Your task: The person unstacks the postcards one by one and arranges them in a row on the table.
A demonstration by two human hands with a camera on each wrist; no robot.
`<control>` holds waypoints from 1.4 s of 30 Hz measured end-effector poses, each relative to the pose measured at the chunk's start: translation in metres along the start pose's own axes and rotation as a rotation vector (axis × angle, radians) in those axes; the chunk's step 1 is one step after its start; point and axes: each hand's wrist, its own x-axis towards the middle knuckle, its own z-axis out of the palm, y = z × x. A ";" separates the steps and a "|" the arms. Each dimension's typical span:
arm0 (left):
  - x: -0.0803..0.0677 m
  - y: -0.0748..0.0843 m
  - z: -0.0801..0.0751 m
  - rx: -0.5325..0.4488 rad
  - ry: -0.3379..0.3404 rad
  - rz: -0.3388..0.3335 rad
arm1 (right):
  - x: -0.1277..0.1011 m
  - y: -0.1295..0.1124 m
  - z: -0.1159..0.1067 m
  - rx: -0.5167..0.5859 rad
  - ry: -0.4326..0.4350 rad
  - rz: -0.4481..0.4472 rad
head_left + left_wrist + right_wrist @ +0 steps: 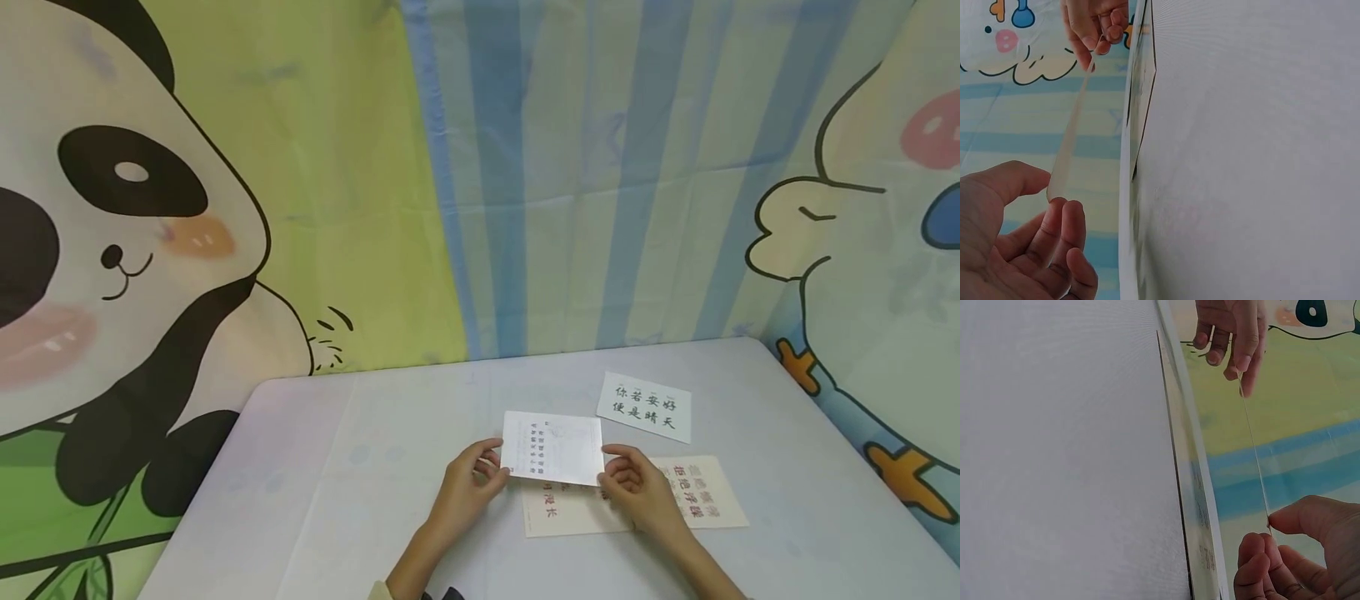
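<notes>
Left hand (467,477) pinching the left edge of a white card (552,449) between thumb and fingertips; right hand (636,486) pinching the right edge the same way. Both gripping, neither flat nor relaxed. Card held just above the bench (375,500), printed face up and roughly level, seen edge-on as a thin strip (1066,153) from the left wrist and as a bare line (1255,447) from the right wrist.

Directly beneath, lying flat on the bench, a cream card (558,510) with dark vertical lettering, partly covered by the held card and the right hand. Touching or overlapping it on the right, a second cream card (705,490) with orange lettering. Farther back and well apart, a pale card (645,407) with two rows of dark characters.

Probably best handled with light, even pressure at both edges, so as not to bend or crease the thin stock. Worth keeping fingertips near the margins, off the print, and the card level and square to the ones below if lowering onto them.

Behind the bench, a cartoon backdrop (480,167): panda at left, blue stripes in the middle.
</notes>
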 end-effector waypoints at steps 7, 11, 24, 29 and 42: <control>-0.013 -0.007 -0.012 -0.009 0.009 -0.002 | -0.002 -0.001 0.009 0.036 -0.039 -0.045; -0.020 -0.011 -0.020 0.001 0.007 -0.005 | -0.004 0.001 0.014 0.032 -0.094 -0.072; -0.034 -0.022 -0.036 0.020 0.011 -0.040 | -0.010 -0.001 0.028 0.036 -0.186 -0.135; -0.041 -0.025 -0.043 0.023 0.015 -0.070 | -0.013 -0.003 0.034 0.015 -0.231 -0.132; -0.050 -0.031 -0.055 0.015 0.015 -0.093 | -0.017 -0.006 0.047 0.028 -0.264 -0.153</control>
